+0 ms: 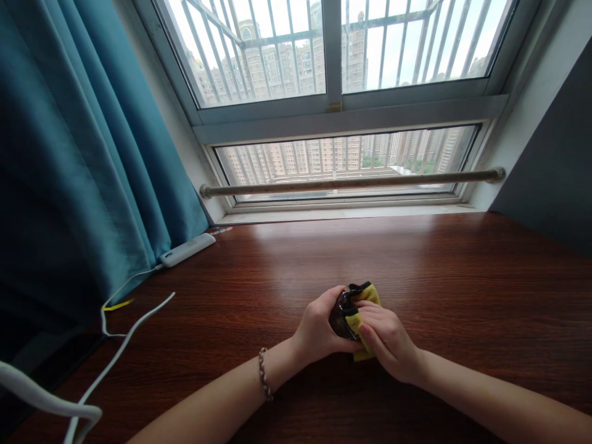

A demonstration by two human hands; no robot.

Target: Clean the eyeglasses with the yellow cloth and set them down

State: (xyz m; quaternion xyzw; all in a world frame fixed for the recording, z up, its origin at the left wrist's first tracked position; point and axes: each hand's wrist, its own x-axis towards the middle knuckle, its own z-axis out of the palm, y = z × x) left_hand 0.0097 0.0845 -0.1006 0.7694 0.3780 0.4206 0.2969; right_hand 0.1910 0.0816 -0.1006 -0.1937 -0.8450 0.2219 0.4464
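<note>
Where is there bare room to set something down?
Bare: the wooden surface between the right hand and grey wall, and from the hands to the window. Crowded: the left side, with white cables, white device and blue curtain; the middle, where the left hand holds a dark object against yellow cloth.

Daylight from a grey-framed window (333, 61) — blue curtain (115, 154) at left — gleams on the reddish-brown wooden surface (462, 290).

We are seeing a dark object (340, 319), a yellow cloth (371, 295) with black edging, a red-brown wood-grained surface (462, 296) and, at left, a blue curtain (115, 154).
</note>
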